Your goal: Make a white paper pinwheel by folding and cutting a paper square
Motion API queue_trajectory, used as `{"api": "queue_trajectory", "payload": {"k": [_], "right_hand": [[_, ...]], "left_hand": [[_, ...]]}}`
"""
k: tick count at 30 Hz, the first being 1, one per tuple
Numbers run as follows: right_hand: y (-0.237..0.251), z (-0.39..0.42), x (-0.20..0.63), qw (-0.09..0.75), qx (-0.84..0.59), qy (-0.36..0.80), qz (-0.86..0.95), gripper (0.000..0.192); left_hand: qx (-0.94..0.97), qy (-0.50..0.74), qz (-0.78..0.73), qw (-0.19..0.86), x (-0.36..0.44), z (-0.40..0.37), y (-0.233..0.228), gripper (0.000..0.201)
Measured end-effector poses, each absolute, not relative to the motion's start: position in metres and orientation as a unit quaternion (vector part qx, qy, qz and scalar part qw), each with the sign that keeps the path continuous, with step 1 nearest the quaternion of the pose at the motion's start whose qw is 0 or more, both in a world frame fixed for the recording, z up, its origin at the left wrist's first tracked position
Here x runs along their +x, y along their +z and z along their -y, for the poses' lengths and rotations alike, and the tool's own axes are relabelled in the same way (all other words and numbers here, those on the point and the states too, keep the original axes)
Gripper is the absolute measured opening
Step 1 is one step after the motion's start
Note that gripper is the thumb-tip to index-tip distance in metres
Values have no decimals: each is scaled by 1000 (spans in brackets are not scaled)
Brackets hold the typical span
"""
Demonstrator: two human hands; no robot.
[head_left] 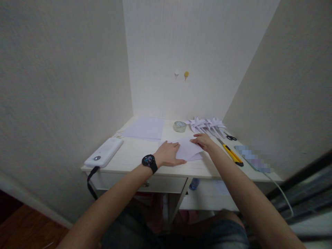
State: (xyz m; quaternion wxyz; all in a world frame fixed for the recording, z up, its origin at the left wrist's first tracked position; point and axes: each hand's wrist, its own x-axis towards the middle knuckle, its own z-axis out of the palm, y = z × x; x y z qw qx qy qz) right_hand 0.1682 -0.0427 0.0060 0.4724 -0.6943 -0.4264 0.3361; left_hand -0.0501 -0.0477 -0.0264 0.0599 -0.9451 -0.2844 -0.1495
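A white sheet of paper (187, 149), partly folded, lies on the white desk (135, 155) in front of me. My left hand (168, 154), with a black watch on its wrist, presses flat on the sheet's left part. Fingers of my right hand (203, 140) rest on the paper's upper right edge. Both hands touch the paper and neither lifts it.
A stack of white sheets (145, 128) lies at the back left, a tape roll (179, 126) and several folded paper shapes (207, 123) at the back. Scissors (230, 137), a yellow utility knife (232, 154) and a phone (252, 159) lie right. A white power bank (104, 152) sits left.
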Motion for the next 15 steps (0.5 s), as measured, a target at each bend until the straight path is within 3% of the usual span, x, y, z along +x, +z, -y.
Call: {"api": "queue_trajectory", "payload": {"k": [4, 8, 11, 15], "right_hand": [[7, 44, 165, 524, -657, 387, 379, 49], [12, 48, 162, 570, -609, 425, 352, 51], [13, 50, 165, 603, -584, 427, 337, 42], [1, 53, 169, 632, -579, 393, 332, 25]], "left_hand": [[-945, -152, 284, 62, -51, 51, -21, 81], [-944, -177, 270, 75, -52, 54, -18, 56], [-936, -211, 273, 75, -54, 52, -19, 41], [-881, -329, 332, 71, -57, 44, -20, 46]]}}
